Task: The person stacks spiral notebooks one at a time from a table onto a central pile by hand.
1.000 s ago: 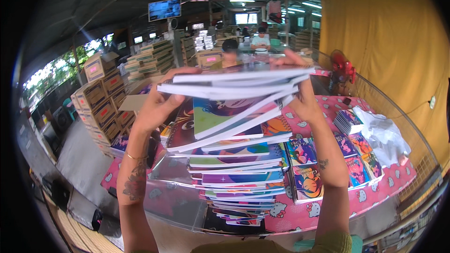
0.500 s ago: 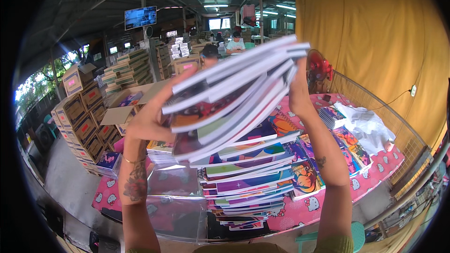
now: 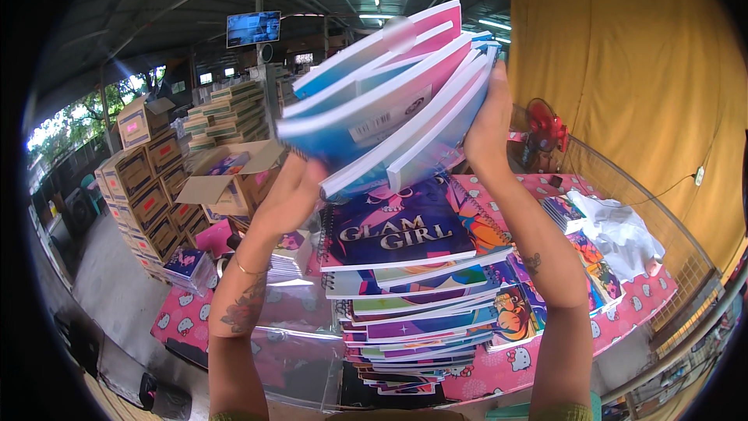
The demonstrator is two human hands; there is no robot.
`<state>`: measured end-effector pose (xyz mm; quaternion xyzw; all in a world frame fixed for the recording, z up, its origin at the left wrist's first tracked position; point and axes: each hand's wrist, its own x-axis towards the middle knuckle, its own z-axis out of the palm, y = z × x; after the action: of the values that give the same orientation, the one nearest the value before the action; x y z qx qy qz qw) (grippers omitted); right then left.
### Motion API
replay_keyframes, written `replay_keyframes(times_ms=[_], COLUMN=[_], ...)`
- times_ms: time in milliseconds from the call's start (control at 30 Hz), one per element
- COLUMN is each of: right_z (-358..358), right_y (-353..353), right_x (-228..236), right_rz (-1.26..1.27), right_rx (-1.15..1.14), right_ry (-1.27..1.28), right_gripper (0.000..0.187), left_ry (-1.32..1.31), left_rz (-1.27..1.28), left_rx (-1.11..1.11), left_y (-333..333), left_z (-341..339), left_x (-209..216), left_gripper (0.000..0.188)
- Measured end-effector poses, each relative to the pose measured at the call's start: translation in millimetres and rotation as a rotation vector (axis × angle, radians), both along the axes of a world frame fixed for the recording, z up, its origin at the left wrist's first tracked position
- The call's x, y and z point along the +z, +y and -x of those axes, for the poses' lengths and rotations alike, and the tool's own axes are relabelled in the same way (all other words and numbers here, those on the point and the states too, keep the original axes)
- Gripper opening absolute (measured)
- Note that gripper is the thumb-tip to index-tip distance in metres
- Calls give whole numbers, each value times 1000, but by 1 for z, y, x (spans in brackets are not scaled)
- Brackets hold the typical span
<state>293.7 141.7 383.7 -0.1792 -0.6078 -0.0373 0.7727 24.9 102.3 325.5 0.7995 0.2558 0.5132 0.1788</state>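
Both my hands hold a bundle of spiral notebooks [image 3: 389,109] in the air, its blue and pink back covers showing. My left hand [image 3: 292,195] grips the spiral side at lower left, its fingers partly hidden beneath. On the opposite edge, my right hand [image 3: 489,121] is wrapped round the notebooks, palm against their ends. The notebooks are fanned and tilted, apart from the stack under them. That tall stack of notebooks [image 3: 401,230] stands on the pink table, with a dark purple illustrated cover on top.
Clear plastic sheets [image 3: 300,351] lie left of the stack on the pink tablecloth [image 3: 183,320]. More illustrated notebooks [image 3: 510,308] and crumpled white plastic [image 3: 619,230] are at the right. An open carton [image 3: 234,179] and piled boxes [image 3: 144,195] stand left. A red fan [image 3: 545,125] stands behind.
The bundle has turned over and risen a little, now showing back covers. The stack's top cover has come into view. My left hand has shifted right and slightly down.
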Motion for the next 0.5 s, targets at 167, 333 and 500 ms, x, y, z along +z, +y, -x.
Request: replay_keyframes(times_ms=[167, 333, 500], right_z=[3, 6, 17], right_y=[9, 16, -15], right_x=[-3, 24, 75], right_rz=[66, 155, 225], right_rx=[64, -21, -41], right_ry=[46, 95, 56], right_gripper=[43, 49, 55], left_ry=[181, -104, -247], left_rz=[91, -177, -353], left_rx=[-3, 58, -49], left_y=[-30, -12, 4], left_z=[-18, -49, -33], left_x=[20, 34, 68], left_gripper=[104, 73, 60])
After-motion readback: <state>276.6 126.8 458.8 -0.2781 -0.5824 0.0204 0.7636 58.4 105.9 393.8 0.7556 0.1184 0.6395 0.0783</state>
